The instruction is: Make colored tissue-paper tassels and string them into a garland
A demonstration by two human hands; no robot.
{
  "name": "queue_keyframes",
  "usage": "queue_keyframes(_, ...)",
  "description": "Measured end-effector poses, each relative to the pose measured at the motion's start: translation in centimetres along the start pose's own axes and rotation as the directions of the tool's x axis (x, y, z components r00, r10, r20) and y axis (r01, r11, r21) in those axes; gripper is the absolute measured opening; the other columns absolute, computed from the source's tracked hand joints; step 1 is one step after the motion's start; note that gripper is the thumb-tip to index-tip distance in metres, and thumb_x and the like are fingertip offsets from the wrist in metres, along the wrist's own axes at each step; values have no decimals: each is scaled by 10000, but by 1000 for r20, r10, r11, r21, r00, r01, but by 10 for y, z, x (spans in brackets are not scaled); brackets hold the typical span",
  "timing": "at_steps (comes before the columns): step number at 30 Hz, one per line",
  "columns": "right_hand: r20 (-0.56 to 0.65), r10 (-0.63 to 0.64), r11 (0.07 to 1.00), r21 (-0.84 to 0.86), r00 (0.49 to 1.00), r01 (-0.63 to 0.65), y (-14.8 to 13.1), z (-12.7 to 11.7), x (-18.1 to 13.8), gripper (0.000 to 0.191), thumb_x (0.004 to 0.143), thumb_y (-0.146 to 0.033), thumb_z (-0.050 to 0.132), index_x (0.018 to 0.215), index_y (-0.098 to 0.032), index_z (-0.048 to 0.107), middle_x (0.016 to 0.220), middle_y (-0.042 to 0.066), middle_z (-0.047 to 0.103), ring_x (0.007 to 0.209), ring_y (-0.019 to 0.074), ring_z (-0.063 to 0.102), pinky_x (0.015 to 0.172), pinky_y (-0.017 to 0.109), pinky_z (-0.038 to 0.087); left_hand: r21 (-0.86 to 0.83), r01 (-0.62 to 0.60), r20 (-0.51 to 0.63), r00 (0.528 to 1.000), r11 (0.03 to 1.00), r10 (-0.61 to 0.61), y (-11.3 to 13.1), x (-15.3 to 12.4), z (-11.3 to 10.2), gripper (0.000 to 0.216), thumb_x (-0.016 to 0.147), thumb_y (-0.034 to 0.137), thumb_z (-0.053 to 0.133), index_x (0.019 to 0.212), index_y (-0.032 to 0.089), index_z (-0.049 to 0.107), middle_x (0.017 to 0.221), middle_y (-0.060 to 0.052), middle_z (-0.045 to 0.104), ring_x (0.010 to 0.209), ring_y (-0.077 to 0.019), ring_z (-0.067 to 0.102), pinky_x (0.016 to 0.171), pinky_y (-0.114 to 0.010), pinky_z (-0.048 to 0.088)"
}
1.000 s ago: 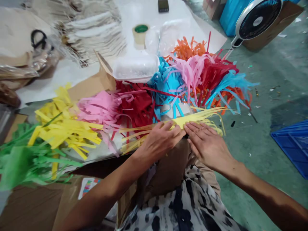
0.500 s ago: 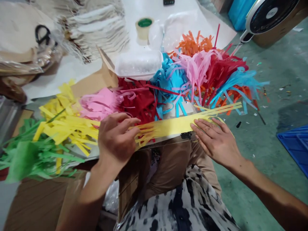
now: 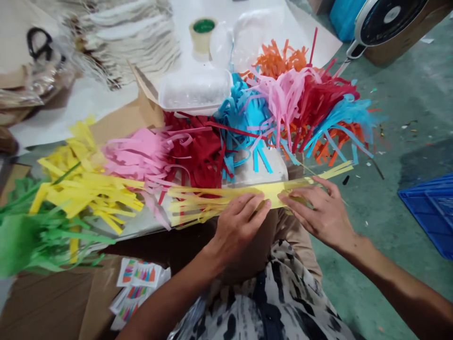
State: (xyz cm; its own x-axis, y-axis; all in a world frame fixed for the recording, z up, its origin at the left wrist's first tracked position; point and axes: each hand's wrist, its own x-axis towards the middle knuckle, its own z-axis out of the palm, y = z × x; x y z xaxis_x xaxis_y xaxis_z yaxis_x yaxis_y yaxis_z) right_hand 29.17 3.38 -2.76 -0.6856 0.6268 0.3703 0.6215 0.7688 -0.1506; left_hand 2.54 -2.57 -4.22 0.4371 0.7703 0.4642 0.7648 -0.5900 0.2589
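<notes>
A long yellow paper strip (image 3: 212, 200), cut into fringe at both ends, lies across the near table edge over my lap. My left hand (image 3: 237, 222) grips its middle, fingers pressed together on top. My right hand (image 3: 318, 210) pinches the strip just to the right, fingertips almost meeting those of the left. Behind the strip lie heaps of fringed paper: green (image 3: 31, 236), yellow (image 3: 81, 189), pink (image 3: 138, 156), red (image 3: 201, 151), blue (image 3: 244, 113) and orange (image 3: 279, 61).
A clear plastic box (image 3: 193, 92) and a tape roll (image 3: 201, 33) stand behind the heaps. Black scissors (image 3: 38, 45) lie at the far left. A fan (image 3: 385, 19) and a blue crate (image 3: 432, 212) are on the floor to the right. Printed sheets (image 3: 138, 278) lie below the table.
My left hand slid out left along the strip, then came back to the middle beside my right hand. The strip's right end now sits narrower under my right fingers.
</notes>
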Motion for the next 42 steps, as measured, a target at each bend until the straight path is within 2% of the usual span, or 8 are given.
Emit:
queue_keyframes(6, 19, 117, 971, 207, 993, -118, 14, -9, 13, 90, 1015, -271, 686, 1085, -239, 732, 1049, 53, 760, 968, 240, 699, 966, 451, 477, -137, 166, 21, 986, 977, -165, -17, 16, -24, 78, 1014, 186, 662, 1049, 204, 729, 1020, -37, 798, 936, -196, 694, 854, -362, 574)
queue_keyframes(13, 122, 237, 971, -43, 964, -233, 4, -6, 29, 228, 1089, -306, 490, 940, -216, 639, 872, 52, 707, 872, 251, 628, 840, 412, 385, -107, 399, 158, 911, 911, -380, -30, 27, -42, 171, 1043, 259, 613, 896, 199, 677, 945, -42, 740, 899, -208, 629, 817, -374, 489)
queue_keyframes(21, 150, 234, 960, -194, 961, -203, 2, -3, 39, 288, 1082, -316, 481, 853, -211, 621, 794, 57, 667, 810, 257, 594, 786, 407, 333, 24, 434, 155, 888, 901, -432, -32, 30, -33, 179, 1007, 259, 635, 839, 195, 635, 881, -40, 678, 847, -215, 555, 783, -375, 429)
queue_keyframes(30, 115, 244, 936, -287, 963, -203, 0, 1, 41, 310, 1067, -342, 527, 807, -206, 625, 753, 62, 662, 766, 255, 576, 756, 414, 336, 78, 404, 147, 900, 912, -411, -34, 31, -31, 185, 984, 261, 656, 813, 201, 615, 841, -36, 650, 822, -215, 538, 760, -365, 415)
queue_keyframes(32, 85, 272, 921, -312, 959, -234, -2, 1, 39, 280, 1059, -363, 549, 855, -201, 653, 801, 83, 697, 815, 275, 606, 800, 438, 371, 94, 396, 156, 900, 913, -406, -34, 32, -31, 182, 979, 261, 657, 813, 202, 612, 837, -37, 651, 823, -217, 543, 756, -364, 416)
queue_keyframes(35, -29, 262, 923, -284, 965, -259, -9, 1, 32, 174, 1032, -317, 601, 1107, -199, 705, 1069, 120, 776, 994, 307, 669, 962, 502, 425, 125, 384, 187, 897, 915, -402, -34, 35, -33, 179, 978, 270, 655, 817, 202, 616, 847, -43, 661, 833, -224, 555, 759, -368, 426)
queue_keyframes(39, -63, 25, 989, -142, 998, -34, -26, 7, 23, 532, 1001, -180, 627, 1515, -299, 558, 1341, 43, 763, 1218, 264, 693, 1214, 538, 347, 189, 366, 206, 892, 911, -401, -32, 36, -34, 147, 977, 283, 660, 861, 194, 640, 862, -53, 674, 835, -239, 581, 748, -382, 454)
queue_keyframes(42, -4, -22, 996, -81, 1000, 22, -36, 16, 21, 608, 1022, -205, 628, 1605, -263, 464, 1423, 40, 722, 1317, 248, 671, 1273, 536, 308, 208, 277, 99, 948, 938, -302, -27, 35, -32, 132, 987, 230, 658, 1107, 181, 681, 1039, -84, 737, 956, -262, 640, 822, -400, 495)
